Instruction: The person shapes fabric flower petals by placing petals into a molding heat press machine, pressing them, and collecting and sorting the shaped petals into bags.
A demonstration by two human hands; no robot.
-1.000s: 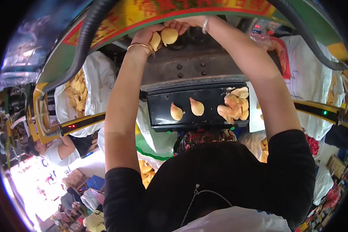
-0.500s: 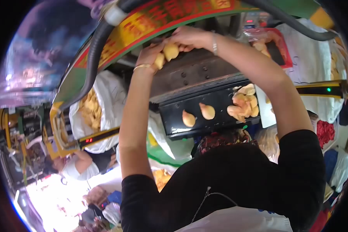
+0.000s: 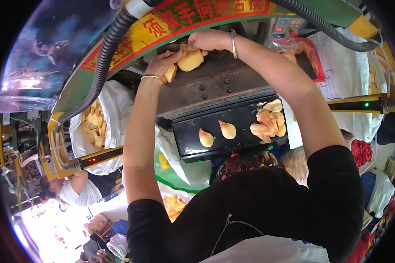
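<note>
Soft-looking yellow teardrop-shaped pieces are at both hands, at the top of the head view. My left hand (image 3: 161,65) is closed around a few of them, one bulging out toward the wrist. A broader yellow piece (image 3: 191,60) hangs between the hands. My right hand (image 3: 206,40) has its fingers closed at the upper edge of that piece. Below, on a black tray (image 3: 186,142), lie two single teardrop pieces (image 3: 227,129) and a loose pile of yellow pieces (image 3: 269,125). The fingertips are partly hidden.
A dark metal machine block (image 3: 215,83) stands behind the tray. A green-and-yellow arched frame (image 3: 171,24) with hoses curves overhead. White sacks (image 3: 118,107) of yellow pieces stand left and right. A red bin (image 3: 319,65) sits at upper right. Another person (image 3: 81,190) is at lower left.
The view has shifted slightly, so the tray sits further left. My hands stay together at the top, and the piece between them now shows broader. The pieces on the tray look unchanged.
</note>
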